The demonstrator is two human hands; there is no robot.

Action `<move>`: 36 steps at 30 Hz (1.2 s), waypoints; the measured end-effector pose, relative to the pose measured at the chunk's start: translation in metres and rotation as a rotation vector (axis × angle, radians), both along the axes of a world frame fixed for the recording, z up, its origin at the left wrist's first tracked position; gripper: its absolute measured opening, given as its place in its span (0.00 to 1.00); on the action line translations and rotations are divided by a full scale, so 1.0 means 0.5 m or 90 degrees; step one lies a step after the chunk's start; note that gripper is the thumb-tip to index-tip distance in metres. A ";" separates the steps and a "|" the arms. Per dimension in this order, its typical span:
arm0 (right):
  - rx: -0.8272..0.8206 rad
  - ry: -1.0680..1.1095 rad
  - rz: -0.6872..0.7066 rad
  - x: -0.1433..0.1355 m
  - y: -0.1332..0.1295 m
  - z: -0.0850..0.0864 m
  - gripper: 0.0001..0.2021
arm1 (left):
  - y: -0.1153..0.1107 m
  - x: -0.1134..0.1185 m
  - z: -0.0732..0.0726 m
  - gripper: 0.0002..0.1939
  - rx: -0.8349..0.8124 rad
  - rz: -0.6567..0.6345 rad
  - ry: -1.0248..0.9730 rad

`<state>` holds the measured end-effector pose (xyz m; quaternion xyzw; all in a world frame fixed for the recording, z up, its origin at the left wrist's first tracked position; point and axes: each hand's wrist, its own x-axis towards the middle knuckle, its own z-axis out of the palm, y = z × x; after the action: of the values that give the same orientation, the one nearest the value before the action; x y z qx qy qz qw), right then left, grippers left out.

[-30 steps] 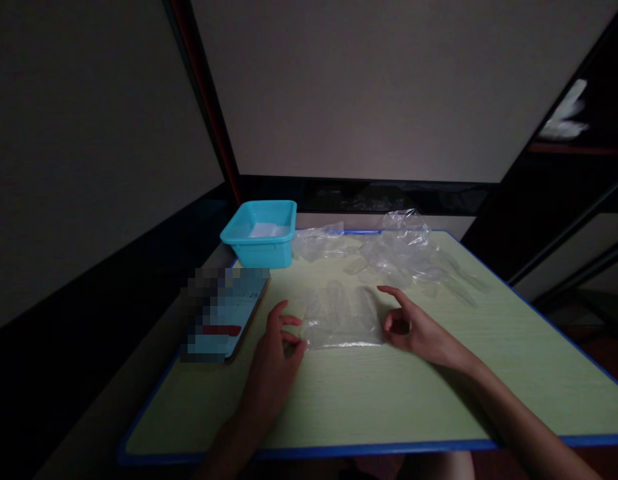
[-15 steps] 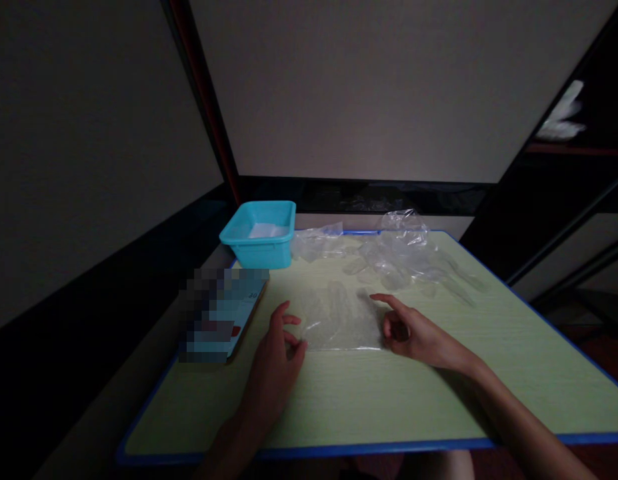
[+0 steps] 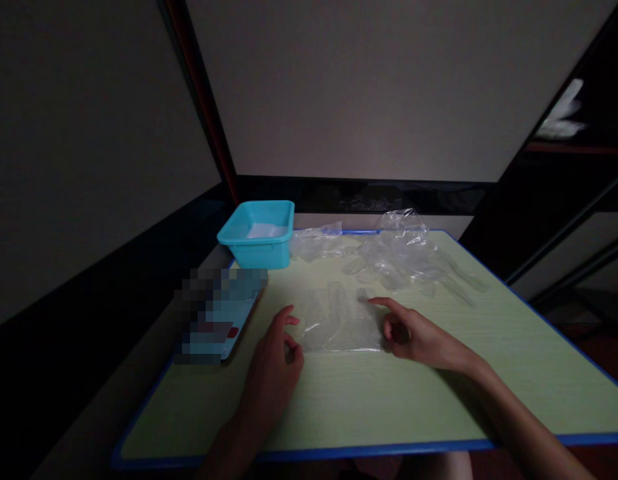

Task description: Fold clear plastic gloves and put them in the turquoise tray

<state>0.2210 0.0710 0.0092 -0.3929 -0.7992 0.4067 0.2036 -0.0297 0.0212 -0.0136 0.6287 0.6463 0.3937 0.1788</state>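
Observation:
A thin clear disposable plastic glove (image 3: 341,327) lies spread on the table, its straight cuff edge towards me and finger-like lobes pointing away. At the cuff's left corner is my left hand (image 3: 279,353), thumb and a fingertip pinched together, index finger raised. My right hand (image 3: 413,333) pinches the right corner between thumb and curled fingers, while its index finger stretches forward beside the glove's right side. The exact contact at both corners is partly hidden by the fingers.
More crumpled clear plastic (image 3: 403,253) lies at the back right, and another piece (image 3: 316,241) near the back middle. A turquoise basket (image 3: 263,253) with something white inside stands back left. A phone-like flat object (image 3: 229,313), partly blurred, lies left of my left hand. Blue edging (image 3: 389,448) borders the table.
My left hand has shifted slightly down and left, its fingers drawn closer together. The right index finger has dipped a little. The glove stays almost in place.

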 end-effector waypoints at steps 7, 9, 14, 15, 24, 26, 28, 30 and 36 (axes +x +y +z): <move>-0.003 -0.007 -0.002 -0.002 -0.001 0.005 0.33 | 0.001 0.002 0.003 0.27 0.010 0.006 0.016; -0.009 -0.002 0.000 -0.003 -0.001 0.007 0.33 | 0.001 0.002 0.005 0.26 0.007 0.003 0.018; -0.008 0.011 0.001 -0.002 -0.001 0.005 0.33 | -0.002 0.002 0.006 0.26 0.008 0.000 0.028; -0.007 0.012 0.003 -0.001 -0.001 0.004 0.33 | -0.003 0.002 0.006 0.26 0.010 -0.001 0.028; -0.017 0.003 -0.001 -0.003 -0.001 0.006 0.33 | -0.001 0.005 0.007 0.27 0.011 0.004 0.030; -0.020 0.006 0.001 -0.003 0.000 0.006 0.34 | -0.001 0.005 0.007 0.27 0.008 0.000 0.032; -0.021 0.015 0.006 -0.002 0.000 0.004 0.34 | -0.001 0.005 0.007 0.27 0.003 0.000 0.030; -0.021 0.017 0.006 -0.001 0.000 0.003 0.34 | -0.002 0.004 0.007 0.27 0.000 0.000 0.029; -0.014 0.015 0.010 0.000 -0.001 0.003 0.34 | -0.001 0.003 0.003 0.27 0.003 -0.004 0.036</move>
<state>0.2211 0.0704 0.0108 -0.3842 -0.7952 0.4218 0.2052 -0.0284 0.0206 -0.0123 0.6422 0.6480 0.3768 0.1604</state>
